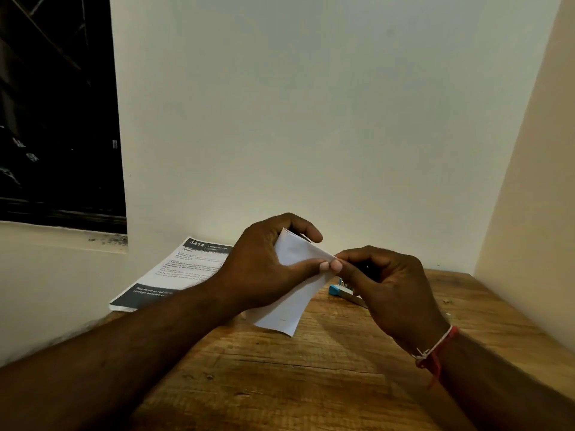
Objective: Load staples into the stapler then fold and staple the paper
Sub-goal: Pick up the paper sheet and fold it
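A folded white paper (289, 303) is held up above the wooden table (311, 368). My left hand (264, 269) grips its upper part, fingers curled over the top edge and thumb pressed on the front. My right hand (389, 284) pinches the paper's right corner, fingertip against my left thumb. Behind my right hand a blue and grey stapler (340, 290) lies on the table, mostly hidden.
A printed sheet (174, 275) with a dark header and footer lies at the table's back left and overhangs the edge. White walls close in behind and on the right. A dark window (56, 119) is at the left.
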`<state>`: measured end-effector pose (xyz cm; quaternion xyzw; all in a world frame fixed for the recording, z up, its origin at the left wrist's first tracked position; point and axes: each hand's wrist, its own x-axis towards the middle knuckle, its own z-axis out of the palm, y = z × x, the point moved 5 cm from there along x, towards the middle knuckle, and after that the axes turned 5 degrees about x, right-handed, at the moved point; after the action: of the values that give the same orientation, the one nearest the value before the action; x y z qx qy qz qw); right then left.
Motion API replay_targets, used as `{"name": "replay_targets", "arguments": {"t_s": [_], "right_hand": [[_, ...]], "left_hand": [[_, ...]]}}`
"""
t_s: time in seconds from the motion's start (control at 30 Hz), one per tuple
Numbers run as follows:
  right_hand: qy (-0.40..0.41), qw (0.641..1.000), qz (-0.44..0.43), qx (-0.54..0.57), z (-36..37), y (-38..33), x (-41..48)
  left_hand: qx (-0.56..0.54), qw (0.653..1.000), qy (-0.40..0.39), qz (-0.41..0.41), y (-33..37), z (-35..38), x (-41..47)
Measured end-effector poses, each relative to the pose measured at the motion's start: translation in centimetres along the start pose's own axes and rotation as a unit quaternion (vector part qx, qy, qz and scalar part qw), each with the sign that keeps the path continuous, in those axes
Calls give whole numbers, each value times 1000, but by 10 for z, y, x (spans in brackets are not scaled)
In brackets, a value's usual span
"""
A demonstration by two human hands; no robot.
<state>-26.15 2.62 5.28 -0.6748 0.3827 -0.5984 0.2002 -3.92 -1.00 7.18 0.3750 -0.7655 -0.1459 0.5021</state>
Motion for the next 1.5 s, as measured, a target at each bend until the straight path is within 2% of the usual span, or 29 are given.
{"name": "replay_targets", "arguments": {"t_s": [0.2,0.37,0.57,0.83,0.93,1.0,1.1,1.23,1.37,1.5], "right_hand": [[-19,996,-49,-69,-2,-1,3],[-7,997,-50,-49,-6,1,5],[44,999,-18,-10,-16,6,9],[45,999,-11,25,-18,8,10],[55,998,-11,-5,-18,9,9],[58,996,-31,-68,-17,8,8],[41,980,-102,-164,-9,-5,3],[30,962,-180,-200,0,-19,-4],[53,960,-187,-202,-2,-22,-5],[92,972,-152,-153,-10,-20,-2]], "left_hand": [[-63,996,-44,-52,-2,6,1],[-134,986,-61,-77,-9,7,2],[-193,979,-3,-63,-16,-10,16],[-248,966,33,-67,-17,-9,16],[-199,978,40,-44,-12,-13,16],[-133,990,43,-10,-7,-17,15],[-42,997,43,50,4,-14,8],[-10,995,35,98,13,-1,-3],[-41,997,17,62,12,2,-1],[-59,998,-18,2,-1,4,3]]}}
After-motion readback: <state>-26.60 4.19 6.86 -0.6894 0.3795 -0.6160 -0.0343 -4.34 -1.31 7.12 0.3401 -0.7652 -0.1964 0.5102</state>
